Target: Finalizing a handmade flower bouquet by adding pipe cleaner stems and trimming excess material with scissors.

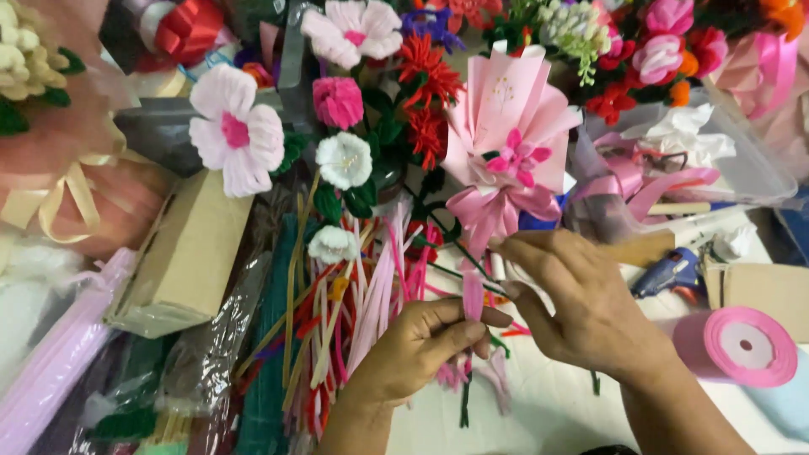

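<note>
Here the left hand [413, 345] pinches a fuzzy pink pipe-cleaner petal [473, 297] between thumb and fingers, closed tight. The right hand [581, 303] holds its thin green stem [459, 261] with curled fingertips. Below is a white table [548, 404], crowded with soft chenille sticks [354, 312], a pink ribbon roll [746, 345] and a paper-wrapped bouquet [510, 126].

- pipe-cleaner petal [473, 297]: pink
- ribbon roll [746, 344]: pink, white core
- glue gun [670, 271]: blue
- paper-wrapped bouquet [510, 126]: pale pink, pink bow
- big flower [236, 131]: pale pink, magenta centre
- cardboard box [185, 253]: plain tan
- spiky flowers [428, 80]: red
</note>
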